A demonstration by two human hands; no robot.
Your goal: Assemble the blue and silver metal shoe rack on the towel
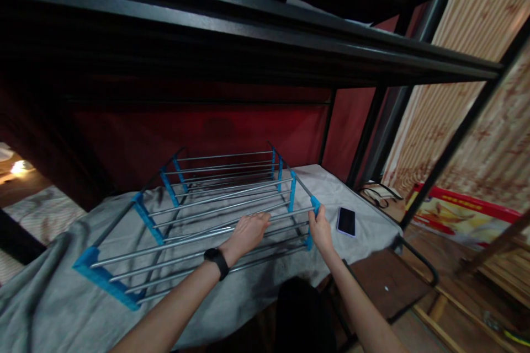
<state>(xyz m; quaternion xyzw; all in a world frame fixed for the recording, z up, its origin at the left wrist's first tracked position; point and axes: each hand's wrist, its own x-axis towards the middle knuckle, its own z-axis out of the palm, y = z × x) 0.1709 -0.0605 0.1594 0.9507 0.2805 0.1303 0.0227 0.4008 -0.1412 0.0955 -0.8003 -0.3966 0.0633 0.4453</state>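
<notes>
A rack (215, 198) of silver metal tubes with blue plastic end pieces lies on a grey-sheeted bed in front of me. My left hand (249, 228), with a black wristband, is closed over a front metal tube (182, 236) near its middle; the fingertips are partly hidden. At the rack's near right corner, my right hand (320, 227) grips a blue plastic connector (316, 203) where the tube meets it. The larger blue end piece (108, 281) at the near left is untouched.
A phone (346, 221) lies face up on the sheet (323, 182), right of the rack. The upper bunk's dark metal rail (248, 27) crosses low overhead. At right are a brown-seated chair (385, 281), a red and yellow box (464, 218) and a patterned curtain (451, 121).
</notes>
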